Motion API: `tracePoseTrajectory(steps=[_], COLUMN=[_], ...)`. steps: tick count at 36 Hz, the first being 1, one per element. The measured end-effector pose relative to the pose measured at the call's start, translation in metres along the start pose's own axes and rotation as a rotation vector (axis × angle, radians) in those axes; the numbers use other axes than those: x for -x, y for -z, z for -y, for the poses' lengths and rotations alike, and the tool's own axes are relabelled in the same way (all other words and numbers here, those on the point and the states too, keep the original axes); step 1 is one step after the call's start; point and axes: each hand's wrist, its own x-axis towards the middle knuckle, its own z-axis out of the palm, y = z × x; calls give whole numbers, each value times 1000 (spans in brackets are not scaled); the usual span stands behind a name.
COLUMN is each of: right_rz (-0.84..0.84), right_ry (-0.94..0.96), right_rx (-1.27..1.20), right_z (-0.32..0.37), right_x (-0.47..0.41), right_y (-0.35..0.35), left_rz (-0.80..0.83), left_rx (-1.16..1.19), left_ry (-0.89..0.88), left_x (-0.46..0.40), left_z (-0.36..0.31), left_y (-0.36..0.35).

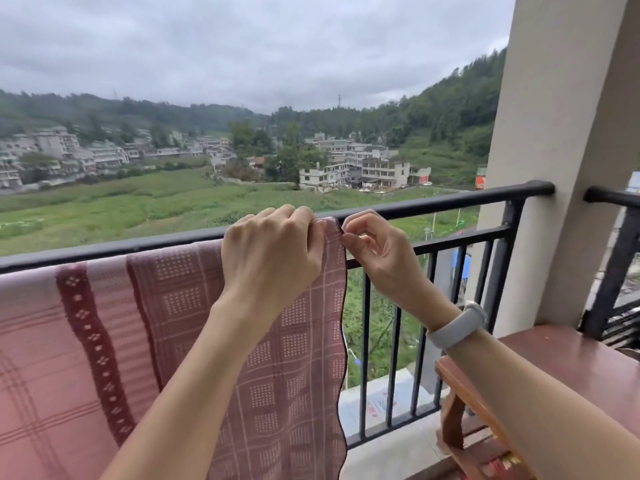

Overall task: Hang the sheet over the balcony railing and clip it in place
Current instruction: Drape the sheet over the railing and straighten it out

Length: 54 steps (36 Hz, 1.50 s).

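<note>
A pink and maroon checked sheet (180, 306) hangs draped over the black balcony railing (433, 206), covering it from the left edge to about the middle. My left hand (270, 251) rests on top of the rail with its fingers closed on the sheet's upper right corner. My right hand (374, 251) is just right of it, thumb and forefinger pinching the sheet's right edge at the rail. No clip is visible; whether one sits between the fingers is hidden.
A wooden chair or bench (519, 375) stands at the lower right, under my right forearm. A cream pillar (561, 150) ends the railing on the right. Beyond the bars lie fields and buildings far below.
</note>
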Motion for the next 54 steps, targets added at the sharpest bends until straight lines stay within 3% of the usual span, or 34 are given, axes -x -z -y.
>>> tracePoseTrajectory(steps=[6,13,19,25,34,39,44,50,54], right_rz=[135,265,309,325,418,505,661,691,573], right_ry=[-45,-140,-255,-211,-183,-266,-281,-281,-315], right_rx=[-177,-176,-445,-531,-535,-662,-701,-660,-643], right_z=[-18,-36,-44,-46,-53,-60,-78,-86,-88], right_x=[7,5,1,-1,-6,-4,13,33,37], right_y=[4,-2,-13,-16,-5,-8,-16,-33,-39], left_rz=[-42,-38,-35,-132,-240,-252,-325,-343,-349], left_rx=[-17,29,24,13,-298,-166,-222,-181,-172], left_ry=[31,51,103,279,546,701,745,758,747], left_x=[-2,-1,7,22,69,100,114,122,124], left_z=[-12,-13,-22,-47,-93,-101,-107,-115,-118], left_y=[-8,-3,-5,-15,-57,-62,-48,-44,-46])
